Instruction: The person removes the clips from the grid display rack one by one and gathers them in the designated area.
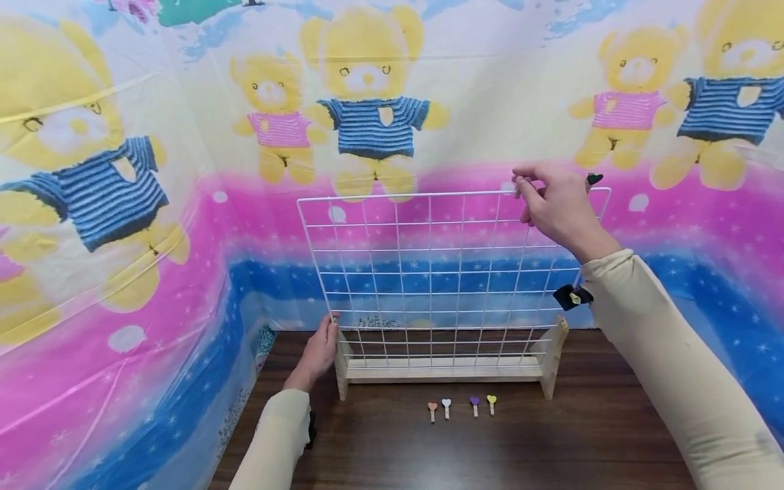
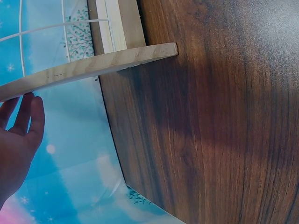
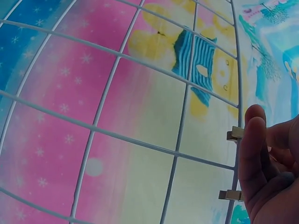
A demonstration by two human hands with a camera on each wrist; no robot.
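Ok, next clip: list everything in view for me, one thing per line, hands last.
Wire grid panel: one, white, upright in the stand on the table.
Wooden stand: one, pale wood, holds the grid's bottom edge.
Heart clips on table: four, orange, white, purple and yellow, in a row before the stand.
Clips on grid: two, pale wood, on the grid's edge by the right hand.
Table: one, dark brown wood.
Backdrop sheet: one, teddy-bear print, pink, blue and yellow, behind and left.
Left hand: at the stand's left end.
Right hand: pinches a clip at the grid's top edge.
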